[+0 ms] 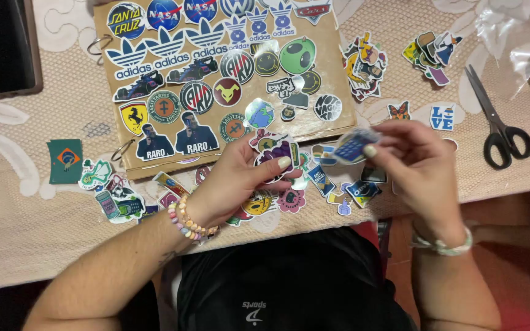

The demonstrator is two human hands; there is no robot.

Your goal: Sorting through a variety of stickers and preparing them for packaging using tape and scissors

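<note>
Both hands were seen raised just above the table edge. L hand (240, 181) was closed on a small stack of stickers (275, 152), thumb pressed on top, purple one uppermost. R hand (415, 162) was pinched, thumb and fingertips, on a single blue sticker (352, 146), held between the two hands and just below the brown board's lower edge.

Left to right: a dark phone-like slab (7, 46) was noted at the far-left corner; a green card (65, 160) and loose stickers (111, 196) lay near L wrist. The brown cardboard sheet (225, 73), ring-bound on its left side, was judged mostly filled: upper and left parts were packed w/ round and logo stickers, bare patches left only along the right strip and lower-right corner. Many stickers were judged not yet placed: a pile (363, 67) beside the board's right edge, another cluster (430, 52) further right, more scattered under the hands. Scissors (498, 119) lay shut at the right, well apart from R hand; clear plastic wrap (510, 30) at far right.

Room: lace tablecloth (26, 220) was open at lower left; the near table edge ran close under both wrists, so little space was left there.
</note>
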